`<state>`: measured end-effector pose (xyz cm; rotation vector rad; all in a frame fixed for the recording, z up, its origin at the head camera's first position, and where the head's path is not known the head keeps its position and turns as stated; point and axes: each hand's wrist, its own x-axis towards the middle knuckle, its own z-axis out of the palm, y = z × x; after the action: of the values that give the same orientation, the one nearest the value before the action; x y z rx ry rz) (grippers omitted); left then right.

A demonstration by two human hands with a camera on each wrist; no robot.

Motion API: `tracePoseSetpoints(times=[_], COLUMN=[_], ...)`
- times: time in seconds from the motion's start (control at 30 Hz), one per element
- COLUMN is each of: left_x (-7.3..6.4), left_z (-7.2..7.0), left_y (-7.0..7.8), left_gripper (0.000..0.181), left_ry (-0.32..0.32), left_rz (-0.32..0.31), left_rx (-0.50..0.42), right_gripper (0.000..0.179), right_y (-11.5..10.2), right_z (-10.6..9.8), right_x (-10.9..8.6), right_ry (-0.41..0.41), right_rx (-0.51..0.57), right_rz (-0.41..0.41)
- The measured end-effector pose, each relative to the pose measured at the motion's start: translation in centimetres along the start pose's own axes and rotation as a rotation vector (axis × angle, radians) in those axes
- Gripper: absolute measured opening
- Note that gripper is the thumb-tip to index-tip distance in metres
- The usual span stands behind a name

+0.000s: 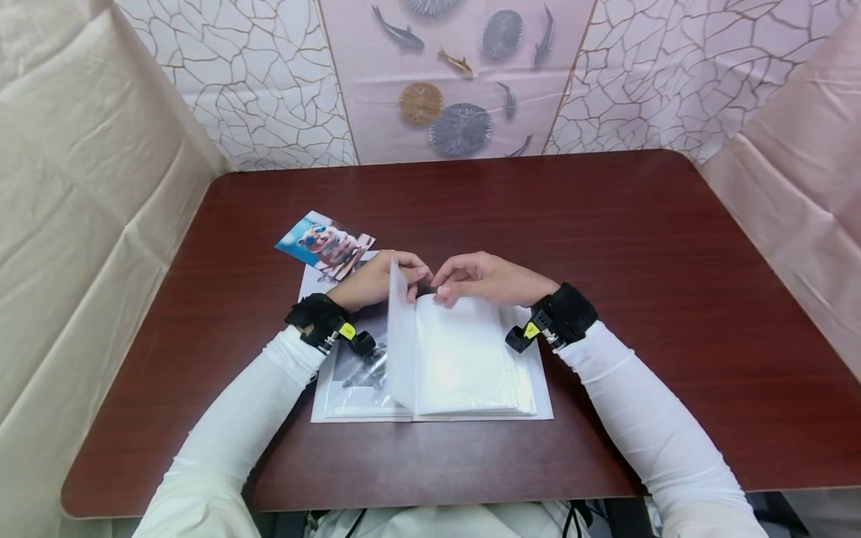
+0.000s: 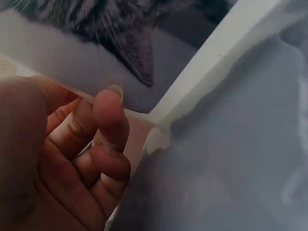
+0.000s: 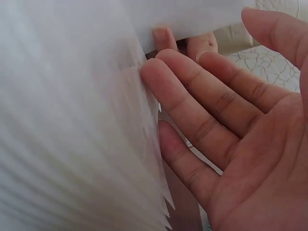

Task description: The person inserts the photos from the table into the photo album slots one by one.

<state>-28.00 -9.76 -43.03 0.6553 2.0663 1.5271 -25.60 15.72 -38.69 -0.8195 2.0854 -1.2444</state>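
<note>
Left hand (image 1: 382, 284) pinches one raised page (image 1: 402, 344) by its top edge. Right hand (image 1: 487, 276), fingers loosely extended, grips nothing, fingertips at the page edges. One album (image 1: 545, 407) lies open beneath both hands, on one table (image 1: 639, 239). One loose photo (image 1: 327, 245) overlaps its top-left corner. Two wrist cameras (image 1: 363, 344).

White album (image 1: 474, 359) of clear sleeves, open on the brown table (image 1: 639, 246), one page (image 1: 401, 351) nearly upright at its middle
</note>
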Motion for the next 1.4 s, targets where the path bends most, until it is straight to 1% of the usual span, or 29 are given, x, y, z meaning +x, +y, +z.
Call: tracePoseSetpoints(times=[0.13,0.2,0.37,0.43,0.57,0.7,0.77,0.87,1.03,1.1,1.17,1.3,1.4], left_x=[-0.8,-1.2,-2.6,-3.3,-4.3,-5.2,-5.7,-6.4,-7.4,-7.7,-8.1,-9.0,-9.0], left_z=[-0.2,-0.4,-0.9,-1.2,-1.6,-1.8,-1.8,-2.0,-2.1,-2.2,-2.2,-2.4,-2.4], left_y=[0.0,0.1,-0.2,-0.3,-0.6,-0.9,-1.1,-1.3,-1.5,-1.7,-1.8,-2.2,-2.5], left_gripper=[0.028,0.03,0.041,0.045,0.057,0.069,0.071,0.071,0.062,0.055,0.045,0.029,0.025], left_ry=[0.018,0.027,0.069,0.087,0.116,0.173,0.211,0.269,0.336,0.357,0.387,0.41,0.401], left_rz=[-0.014,-0.006,0.033,0.038,0.035,0.016,0.009,0.0,-0.015,-0.018,-0.031,-0.069,-0.084], left_rx=[-0.06,-0.082,-0.062,-0.06,-0.103,-0.132,-0.133,-0.102,-0.028,0.029,0.104,0.241,0.266], right_gripper=[0.028,0.028,0.025,0.025,0.026,0.027,0.027,0.026,0.027,0.028,0.027,0.028,0.03], right_y=[0.0,0.0,-0.3,-0.4,-0.4,-0.2,-0.2,-0.2,0.0,0.0,0.1,0.0,0.1], right_z=[0.1,0.1,0.2,0.2,0.2,0.5,0.6,0.7,0.6,0.6,0.6,0.5,0.5], right_x=[0.1,0.2,0.2,0.2,0.4,0.6,0.8,0.9,0.7,0.6,0.5,0.5,0.4], right_ry=[0.009,0.007,0.002,0.001,-0.005,-0.013,-0.014,-0.008,0.0,0.004,0.006,0.012,0.024], right_rx=[-0.033,-0.035,-0.042,-0.044,-0.038,-0.038,-0.039,-0.044,-0.053,-0.055,-0.055,-0.05,-0.059], right_rz=[0.014,0.015,-0.005,-0.017,-0.022,-0.01,-0.008,-0.008,0.005,0.017,0.023,0.022,0.026])
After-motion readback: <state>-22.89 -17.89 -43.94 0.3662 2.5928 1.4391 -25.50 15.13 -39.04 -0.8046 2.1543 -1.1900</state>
